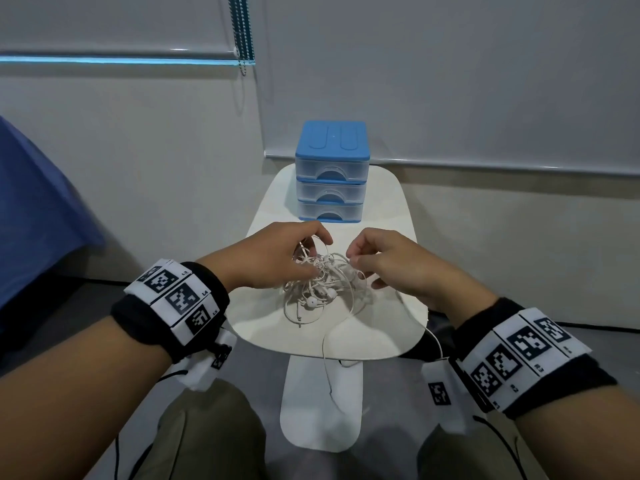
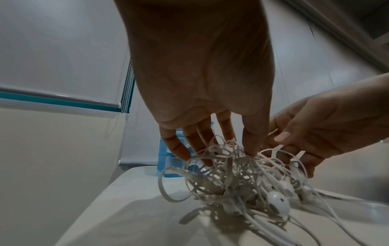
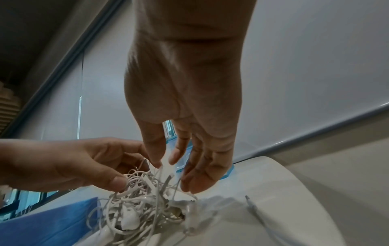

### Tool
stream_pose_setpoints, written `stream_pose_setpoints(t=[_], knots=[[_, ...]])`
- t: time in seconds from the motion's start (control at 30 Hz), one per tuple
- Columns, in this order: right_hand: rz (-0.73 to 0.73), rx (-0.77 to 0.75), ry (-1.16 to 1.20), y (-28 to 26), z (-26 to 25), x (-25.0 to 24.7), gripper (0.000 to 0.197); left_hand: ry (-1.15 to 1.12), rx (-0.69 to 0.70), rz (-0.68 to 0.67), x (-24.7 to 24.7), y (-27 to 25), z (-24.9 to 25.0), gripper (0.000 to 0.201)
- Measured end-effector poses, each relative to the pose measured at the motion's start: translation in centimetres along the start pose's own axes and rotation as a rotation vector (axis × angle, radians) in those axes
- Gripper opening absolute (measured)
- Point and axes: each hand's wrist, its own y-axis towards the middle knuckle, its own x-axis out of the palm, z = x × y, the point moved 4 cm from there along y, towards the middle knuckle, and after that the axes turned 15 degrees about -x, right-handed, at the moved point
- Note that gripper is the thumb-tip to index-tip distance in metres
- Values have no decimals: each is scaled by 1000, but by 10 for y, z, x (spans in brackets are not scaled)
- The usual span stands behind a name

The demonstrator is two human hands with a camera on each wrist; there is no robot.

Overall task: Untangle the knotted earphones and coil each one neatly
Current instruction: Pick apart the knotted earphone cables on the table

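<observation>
Untangling barely begun: tangled white earphone cables point(image 1: 320, 284) at frame centre are pinched by left hand point(image 1: 273, 259) and right hand point(image 1: 391, 265); nothing coiled.

The left wrist band point(image 1: 176, 296) carries small labels L4 and L5 beside its square black-and-white codes.

We are reaching both forearms forward, each wrist wrapped in a black band with white coded tags. Our left hand point(image 1: 273, 258) is hovering palm down, its fingers point(image 2: 179, 146) curling downward with the thumb tucked beneath. Our right hand point(image 1: 391, 268) is facing it close by, thumb and forefinger point(image 3: 155, 149) seemingly pinching together, though blur is hiding the contact; the other fingers are hanging loosely bent.
</observation>
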Motion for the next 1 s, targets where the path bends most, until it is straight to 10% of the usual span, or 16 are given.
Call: stream_pose_setpoints(t=[0.4, 1.0], knots=[[-174, 174, -371, -15, 12, 22, 44, 77, -74, 28, 2, 11, 2, 34], [53, -67, -239, 8, -16, -20, 16, -100, -28, -48, -4, -1, -7, 50]])
